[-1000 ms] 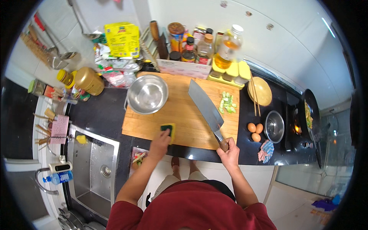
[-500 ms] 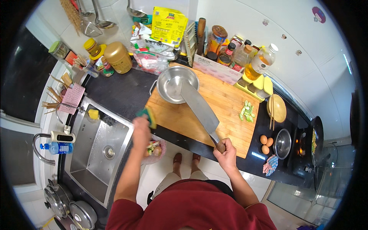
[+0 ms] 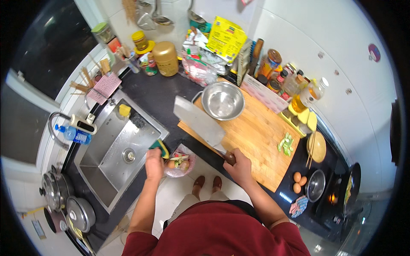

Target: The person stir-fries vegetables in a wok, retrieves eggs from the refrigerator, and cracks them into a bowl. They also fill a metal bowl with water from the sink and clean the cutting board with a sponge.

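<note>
My right hand (image 3: 238,165) is closed round the wooden handle of a cleaver (image 3: 200,123), whose broad blade points up and to the left over the near left part of the cutting board (image 3: 260,136). In my left hand (image 3: 154,163) is a green and yellow sponge (image 3: 159,148), gripped at the right edge of the sink. Behind the blade a steel pot (image 3: 223,101) with a side handle stands partly on the board. Chopped green vegetable pieces (image 3: 285,144) lie at the board's right side.
The steel sink (image 3: 115,160) is at the left, with a bin of scraps (image 3: 181,173) below the counter edge. Bottles (image 3: 307,96) and a seasoning box line the back. Eggs (image 3: 297,176), a steel bowl (image 3: 316,185) and a wok over a lit flame (image 3: 348,187) are on the right.
The view has turned left. The cleaver has swung leftward, away from the pot. My left hand has brought the sponge to the sink's edge.
</note>
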Motion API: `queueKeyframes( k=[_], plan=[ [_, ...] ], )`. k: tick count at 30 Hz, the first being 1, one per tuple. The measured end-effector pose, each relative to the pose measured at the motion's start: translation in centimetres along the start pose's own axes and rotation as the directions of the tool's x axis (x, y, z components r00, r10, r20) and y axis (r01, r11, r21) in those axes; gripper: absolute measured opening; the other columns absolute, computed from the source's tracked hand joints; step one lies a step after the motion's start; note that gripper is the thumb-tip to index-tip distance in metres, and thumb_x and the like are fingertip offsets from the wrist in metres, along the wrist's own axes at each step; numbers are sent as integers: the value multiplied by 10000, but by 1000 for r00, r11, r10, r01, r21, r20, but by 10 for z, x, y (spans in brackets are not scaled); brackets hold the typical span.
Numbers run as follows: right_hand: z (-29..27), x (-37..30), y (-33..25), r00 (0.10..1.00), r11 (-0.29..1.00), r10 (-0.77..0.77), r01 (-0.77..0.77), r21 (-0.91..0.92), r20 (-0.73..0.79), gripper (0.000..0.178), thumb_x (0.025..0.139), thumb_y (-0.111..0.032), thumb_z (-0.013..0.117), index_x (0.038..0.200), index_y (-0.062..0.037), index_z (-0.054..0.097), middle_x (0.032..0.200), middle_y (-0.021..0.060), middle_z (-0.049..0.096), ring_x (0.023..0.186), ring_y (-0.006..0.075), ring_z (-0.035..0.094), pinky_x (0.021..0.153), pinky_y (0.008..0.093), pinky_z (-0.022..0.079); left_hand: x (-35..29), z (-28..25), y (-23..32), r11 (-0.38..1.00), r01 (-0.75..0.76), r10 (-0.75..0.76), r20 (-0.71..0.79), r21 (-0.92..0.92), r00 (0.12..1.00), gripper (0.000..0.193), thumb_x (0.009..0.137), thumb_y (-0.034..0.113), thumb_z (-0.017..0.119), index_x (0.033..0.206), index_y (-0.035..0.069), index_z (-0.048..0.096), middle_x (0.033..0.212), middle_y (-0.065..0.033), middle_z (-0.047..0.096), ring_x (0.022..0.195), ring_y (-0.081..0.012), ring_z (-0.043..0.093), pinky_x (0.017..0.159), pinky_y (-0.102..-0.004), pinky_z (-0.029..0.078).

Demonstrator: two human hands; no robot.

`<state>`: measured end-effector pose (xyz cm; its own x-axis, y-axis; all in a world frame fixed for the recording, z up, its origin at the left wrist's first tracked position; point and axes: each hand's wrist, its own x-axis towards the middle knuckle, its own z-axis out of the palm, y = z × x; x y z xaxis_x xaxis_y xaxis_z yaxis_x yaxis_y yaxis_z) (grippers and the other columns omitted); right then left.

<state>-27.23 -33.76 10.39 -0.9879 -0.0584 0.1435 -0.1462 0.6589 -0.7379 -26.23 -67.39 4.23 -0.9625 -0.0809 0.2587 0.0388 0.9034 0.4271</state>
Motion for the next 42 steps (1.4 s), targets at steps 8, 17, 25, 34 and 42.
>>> queueKeyframes(
  k=[8, 17, 25, 34, 42],
  plan=[
    [68, 68, -58, 856, 869, -363, 454, -198, 367, 363, 694, -188, 727, 1031, -125, 608, 825, 107, 624, 743, 329, 643, 626, 437, 511, 13, -93, 50, 985, -151, 117, -311, -85, 943, 319, 702, -77, 607, 1009, 6, 626, 1178, -180, 627, 1085, -378, 568, 954, -465, 459],
    [131, 88, -158, 722, 743, -507, 643, -187, 470, 343, 670, -142, 746, 978, -127, 595, 809, 96, 606, 727, 286, 662, 585, 403, 518, 29, -94, -85, 978, -198, 209, -228, 72, 951, 477, 678, -99, 573, 1132, 26, 646, 1207, -145, 639, 1035, -343, 586, 911, -411, 511],
    [161, 85, -188, 736, 718, -523, 652, -243, 429, 265, 663, -104, 724, 900, -109, 605, 774, 116, 615, 697, 300, 664, 577, 405, 530, -6, -143, -246, 939, 277, -203, -323, 203, 924, 334, 754, -56, 549, 1063, 2, 663, 1091, -185, 668, 996, -358, 600, 918, -416, 476],
    [182, 85, -214, 675, 646, -526, 713, -273, 517, 309, 677, -124, 713, 972, -108, 623, 775, 112, 608, 712, 307, 665, 592, 420, 536, 41, -109, -118, 943, -330, 312, -224, -49, 923, 375, 764, -16, 548, 1130, 26, 620, 1133, -156, 627, 1064, -333, 572, 897, -416, 495],
    [163, 83, -191, 815, 956, -258, 293, 14, 518, 263, 783, -103, 654, 1038, -86, 591, 797, 82, 626, 631, 227, 634, 527, 348, 496, -12, -153, -290, 889, 442, -415, -197, 120, 888, 372, 812, -24, 520, 1146, 41, 668, 1149, -173, 655, 1040, -341, 595, 919, -425, 472]
  ],
)
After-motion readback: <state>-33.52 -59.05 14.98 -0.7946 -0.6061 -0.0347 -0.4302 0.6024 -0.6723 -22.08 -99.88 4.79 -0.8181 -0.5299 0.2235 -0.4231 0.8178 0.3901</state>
